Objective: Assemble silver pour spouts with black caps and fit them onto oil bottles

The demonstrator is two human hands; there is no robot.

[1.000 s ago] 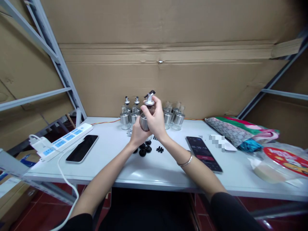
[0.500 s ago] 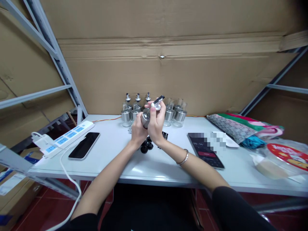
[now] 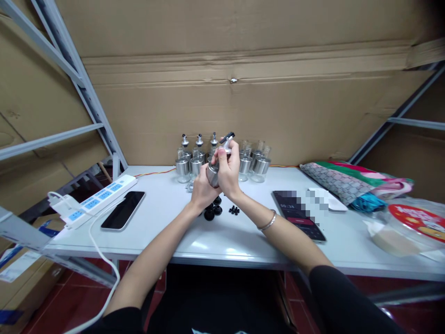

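Note:
A steel-sleeved glass bottle (image 3: 212,174) is held tilted above the table. My left hand (image 3: 201,190) is closed round its body. Around the neck end, my right hand (image 3: 229,172) grips a silver pour spout (image 3: 227,144) with a black flip lid. The fingers hide the joint between spout and neck. Below my hands lie several round black caps (image 3: 209,213). Several small black pieces (image 3: 234,210) lie to the right of the caps. Behind my hands stand bottles with spouts (image 3: 185,144) and open-necked bottles (image 3: 260,166).
A phone (image 3: 123,210) and a white power strip (image 3: 100,199) lie on the left. To the right are another phone (image 3: 298,218), a patterned bag (image 3: 337,183) and a plastic tub with a red label (image 3: 413,227). Cardboard (image 3: 243,106) closes off the back.
My hands have shifted slightly, with the bottle and spout turned a little. The small black pieces beside my right wrist now show more fully.

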